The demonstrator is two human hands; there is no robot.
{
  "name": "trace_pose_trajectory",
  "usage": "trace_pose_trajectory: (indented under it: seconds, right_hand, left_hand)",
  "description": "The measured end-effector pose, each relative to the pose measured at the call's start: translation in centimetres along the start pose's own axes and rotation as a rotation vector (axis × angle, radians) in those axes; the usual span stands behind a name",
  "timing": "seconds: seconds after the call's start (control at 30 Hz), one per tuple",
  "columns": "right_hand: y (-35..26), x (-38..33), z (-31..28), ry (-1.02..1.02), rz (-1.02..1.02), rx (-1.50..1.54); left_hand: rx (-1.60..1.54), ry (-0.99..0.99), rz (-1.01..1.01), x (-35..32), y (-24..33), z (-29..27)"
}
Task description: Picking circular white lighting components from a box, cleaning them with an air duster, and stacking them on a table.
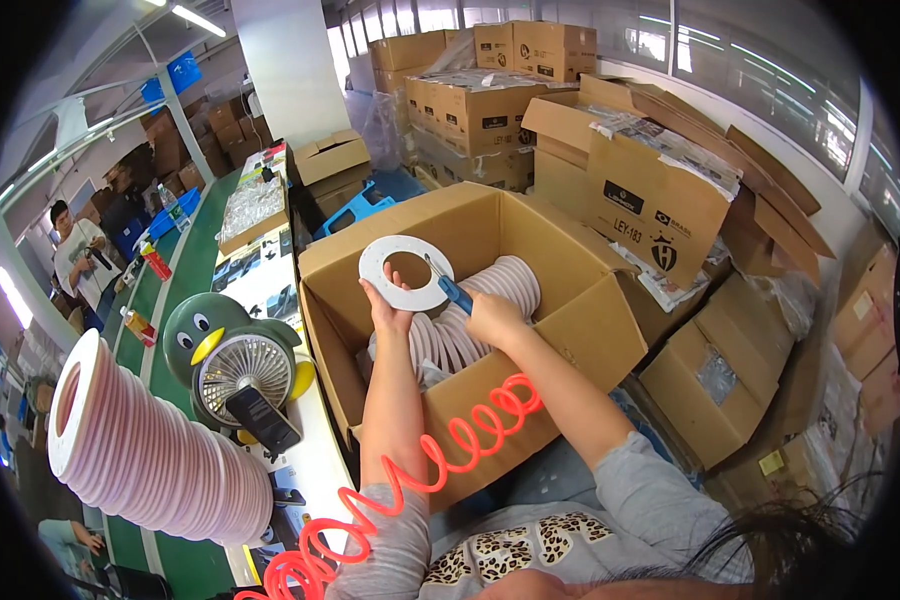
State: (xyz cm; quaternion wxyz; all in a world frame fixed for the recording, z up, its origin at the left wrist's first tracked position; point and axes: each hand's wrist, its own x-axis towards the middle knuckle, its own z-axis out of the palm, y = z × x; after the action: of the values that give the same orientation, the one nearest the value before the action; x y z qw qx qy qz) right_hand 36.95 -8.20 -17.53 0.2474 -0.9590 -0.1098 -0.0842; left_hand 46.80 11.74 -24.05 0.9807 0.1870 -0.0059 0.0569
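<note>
My left hand [393, 300] holds up a flat white ring [375, 265] with a large round hole, thumb and fingers around its lower edge. In my right hand [493, 318] is a blue-handled tool [456, 294] with a slim metal tip, whose exact kind is hard to make out. Its tip points at the ring's hole from the right. Below both hands stands an open cardboard box [560, 345]. Inside lies a long row of stacked pale rings [510, 285], partly hidden by my hands and forearms.
A red coiled hose [460, 440] crosses my left forearm toward my right. On the left stand a tall stack of pinkish-white rings [160, 450], a penguin-shaped fan [245, 370] and a phone [263, 418], beside a green conveyor [175, 270]. Cardboard boxes [660, 200] crowd the right. Another person [85, 255] stands far left.
</note>
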Motion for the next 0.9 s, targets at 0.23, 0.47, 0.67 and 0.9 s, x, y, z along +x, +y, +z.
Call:
trace_pose_trajectory:
  seconds: [0.23,0.47,0.67,0.9]
  right_hand:
    - [-0.1,-1.7,-0.1,0.047,0.015,0.000]
    - [-3.7,-7.5,-1.3,-0.181,-0.157,-0.018]
    - [-3.9,-8.2,-1.0,-0.163,-0.208,-0.017]
    - [-2.3,-8.6,-0.8,-0.116,-0.191,0.039]
  left_hand:
    - [0.000,0.075,0.018,-0.3,-0.4,0.3]
    - [-0.098,0.065,0.005,-0.6,-0.6,0.3]
    - [-0.210,-0.213,-0.214,-0.9,1.0,-0.5]
    - [-0.166,-0.013,-0.209,-0.9,0.4,0.0]
